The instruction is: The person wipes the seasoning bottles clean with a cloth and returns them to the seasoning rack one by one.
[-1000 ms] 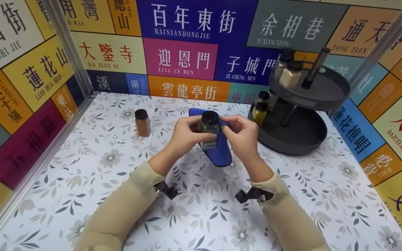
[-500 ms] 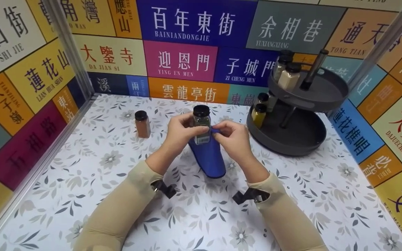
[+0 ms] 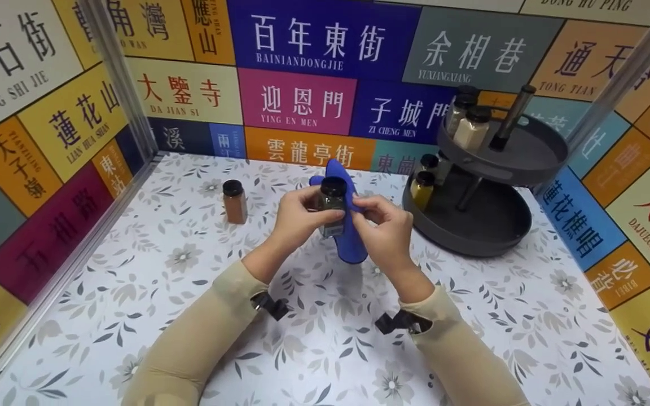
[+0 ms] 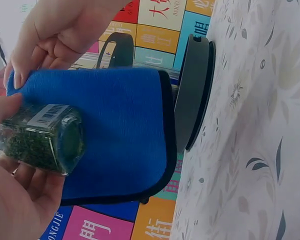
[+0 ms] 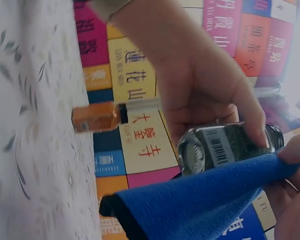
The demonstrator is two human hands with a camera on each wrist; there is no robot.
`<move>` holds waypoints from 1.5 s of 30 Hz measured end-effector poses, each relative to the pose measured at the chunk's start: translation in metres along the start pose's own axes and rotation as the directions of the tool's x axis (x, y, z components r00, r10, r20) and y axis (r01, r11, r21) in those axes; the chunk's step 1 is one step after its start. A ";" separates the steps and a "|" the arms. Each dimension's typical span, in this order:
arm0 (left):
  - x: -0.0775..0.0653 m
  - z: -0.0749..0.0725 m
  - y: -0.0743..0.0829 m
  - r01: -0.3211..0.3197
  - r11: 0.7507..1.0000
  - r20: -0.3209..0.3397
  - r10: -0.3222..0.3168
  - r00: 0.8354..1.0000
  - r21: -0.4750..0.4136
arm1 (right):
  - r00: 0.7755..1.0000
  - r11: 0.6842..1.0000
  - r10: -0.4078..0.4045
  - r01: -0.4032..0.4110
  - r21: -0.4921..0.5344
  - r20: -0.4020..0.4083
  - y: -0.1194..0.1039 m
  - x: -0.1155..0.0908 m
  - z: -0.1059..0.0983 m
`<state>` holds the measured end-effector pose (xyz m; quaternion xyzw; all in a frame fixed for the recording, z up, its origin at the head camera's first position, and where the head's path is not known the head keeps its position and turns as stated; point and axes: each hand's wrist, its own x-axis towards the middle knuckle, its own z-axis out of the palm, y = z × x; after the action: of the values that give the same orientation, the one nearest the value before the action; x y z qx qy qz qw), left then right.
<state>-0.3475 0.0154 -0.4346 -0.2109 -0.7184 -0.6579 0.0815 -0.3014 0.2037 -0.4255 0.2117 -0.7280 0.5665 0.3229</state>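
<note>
My left hand [image 3: 299, 217] grips a glass spice jar [image 4: 37, 142] with a black lid, a barcode label and dried green herbs inside. The jar is upright, held above the table. My right hand [image 3: 387, 228] pinches the top edge of a blue cloth [image 4: 120, 130] with dark trim. In the head view the cloth hangs just right of the jar, with part of it showing behind. In the right wrist view the cloth [image 5: 190, 200] overlaps the jar's side, and my right fingertips are near the black lid.
A jar of reddish-brown spice [image 3: 235, 206] stands on the floral tabletop [image 3: 178, 304] at left. To the right is a dark two-tier round rack [image 3: 483, 225], with a pale powder jar [image 3: 471, 132] above and a yellow spice jar [image 3: 422, 192] below. Colourful sign-covered walls enclose the table.
The cloth, earlier draped behind and below the jar, has turned more edge-on and now sticks up behind the lid. Both hands shifted slightly left, then back right, keeping their holds.
</note>
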 end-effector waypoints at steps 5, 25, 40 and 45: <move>0.002 -0.004 0.007 -0.014 0.999 -0.075 0.011 0.997 -0.036 | 0.996 0.994 0.043 -0.034 -0.105 0.080 0.002 -0.001 0.000; 0.001 0.000 0.008 0.040 0.999 -0.073 -0.039 0.997 0.014 | 0.994 0.997 0.069 -0.071 0.024 0.080 -0.001 0.004 -0.003; -0.001 0.000 0.007 0.052 0.998 -0.001 -0.052 0.999 -0.028 | 0.976 0.977 0.208 -0.205 -0.058 0.058 0.006 0.006 -0.005; -0.004 0.006 0.004 -0.002 0.997 0.112 -0.008 0.994 0.083 | 0.986 0.986 0.162 -0.159 0.051 -0.048 0.002 0.008 -0.010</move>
<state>-0.3415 0.0202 -0.4332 -0.2430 -0.7488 -0.6147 0.0487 -0.3065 0.2139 -0.4196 0.1451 -0.7206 0.6130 0.2897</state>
